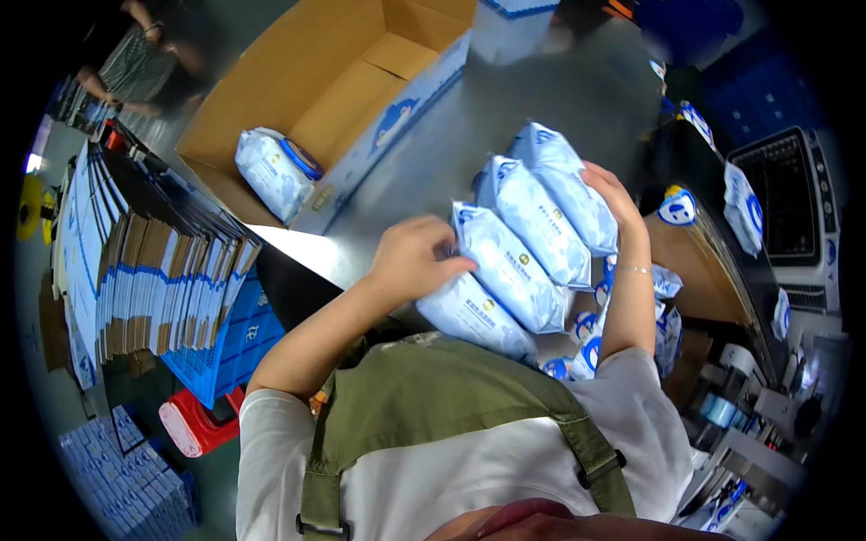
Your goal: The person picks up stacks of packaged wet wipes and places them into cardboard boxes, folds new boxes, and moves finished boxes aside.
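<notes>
So both hands are on a row of four pale blue soft packs (519, 270), lined up side by side on the dark worktop (595, 86). The left hand (410, 259) is curled at the left ends of the two packs closest to the body, thumb out over them; its fingertips are partly hidden, so I can't tell if it's really pinching anything. The right hand (615, 194) lies along the outer side of the farthest pack (559, 176), fingers bent against it, and again no way for me to say how hard it's gripping. So the row basically sits between the two hands. Beyond the left hand, up and to its left, there's an open cardboard box (203, 135) with one more pack with a blue lid (271, 176) lying inside. Left of that same hand you've got a bunch of flattened cartons (162, 279), with a blue crate (239, 347) just beside them and a red container (194, 419) lower down. Some smaller packs (667, 338) are bunched below the right hand, partly hidden by the forearm.
</notes>
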A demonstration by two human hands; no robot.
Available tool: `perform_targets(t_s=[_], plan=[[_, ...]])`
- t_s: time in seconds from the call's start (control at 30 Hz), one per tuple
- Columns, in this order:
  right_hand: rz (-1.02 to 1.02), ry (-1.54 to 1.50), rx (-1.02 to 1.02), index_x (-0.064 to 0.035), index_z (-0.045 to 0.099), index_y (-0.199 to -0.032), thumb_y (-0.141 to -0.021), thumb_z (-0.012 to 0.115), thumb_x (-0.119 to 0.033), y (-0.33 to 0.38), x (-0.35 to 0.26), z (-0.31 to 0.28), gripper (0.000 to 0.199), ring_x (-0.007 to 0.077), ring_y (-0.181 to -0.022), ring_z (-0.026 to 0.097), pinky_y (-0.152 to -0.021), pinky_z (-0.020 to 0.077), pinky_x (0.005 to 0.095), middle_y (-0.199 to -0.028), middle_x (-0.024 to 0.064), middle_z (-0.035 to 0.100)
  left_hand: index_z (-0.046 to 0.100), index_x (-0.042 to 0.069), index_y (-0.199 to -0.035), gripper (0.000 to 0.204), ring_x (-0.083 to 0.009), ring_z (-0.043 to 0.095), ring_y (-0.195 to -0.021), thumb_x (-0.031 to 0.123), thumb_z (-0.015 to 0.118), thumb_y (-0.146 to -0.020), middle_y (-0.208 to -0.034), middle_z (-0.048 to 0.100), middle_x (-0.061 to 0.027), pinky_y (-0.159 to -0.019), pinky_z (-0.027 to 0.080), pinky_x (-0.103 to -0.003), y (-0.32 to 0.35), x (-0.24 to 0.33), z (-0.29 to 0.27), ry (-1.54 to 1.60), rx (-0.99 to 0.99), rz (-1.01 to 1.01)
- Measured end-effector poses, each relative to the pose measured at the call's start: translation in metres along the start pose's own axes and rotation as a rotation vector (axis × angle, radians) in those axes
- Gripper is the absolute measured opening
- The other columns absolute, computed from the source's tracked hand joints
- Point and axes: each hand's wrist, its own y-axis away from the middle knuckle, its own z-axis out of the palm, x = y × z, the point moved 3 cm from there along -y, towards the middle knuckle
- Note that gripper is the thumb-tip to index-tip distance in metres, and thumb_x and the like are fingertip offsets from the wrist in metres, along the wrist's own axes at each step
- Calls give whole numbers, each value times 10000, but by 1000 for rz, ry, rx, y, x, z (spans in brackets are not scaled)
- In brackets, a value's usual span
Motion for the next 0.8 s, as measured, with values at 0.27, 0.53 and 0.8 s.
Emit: perform_targets(t_s=[0.27, 0.53, 0.8], plan=[[27, -303, 166, 40, 595, -1172, -857, 687, -299, 74, 36, -29, 472, 174, -904, 653, -801, 528, 282, -1047, 115, 668, 374, -64, -1321, 720, -216, 515, -1126, 404, 680, -867, -1250, 513, -153, -976, 416, -346, 118, -18, 55, 1390, -54, -798], [131, -425, -99, 13, 621, -1122, -826, 694, -227, 0, 20, -13, 388, 212, -906, 662, -818, 533, 330, -1031, 125, 673, 293, -13, -1408, 715, -246, 473, -1235, 260, 689, -879, -1351, 467, -138, -1047, 388, -404, 91, 13, 88, 1440, -84, -645], [-466, -439, 30, 34, 468, -1328, -799, 549, -361, 26, -25, -5, 666, 276, -1148, 552, -1013, 419, 385, -1277, 172, 548, 228, -51, -1434, 926, -231, 521, -1171, 205, 803, -755, -1297, 516, -150, -1031, 373, -367, 97, 26, 57, 1189, 346, -190]])
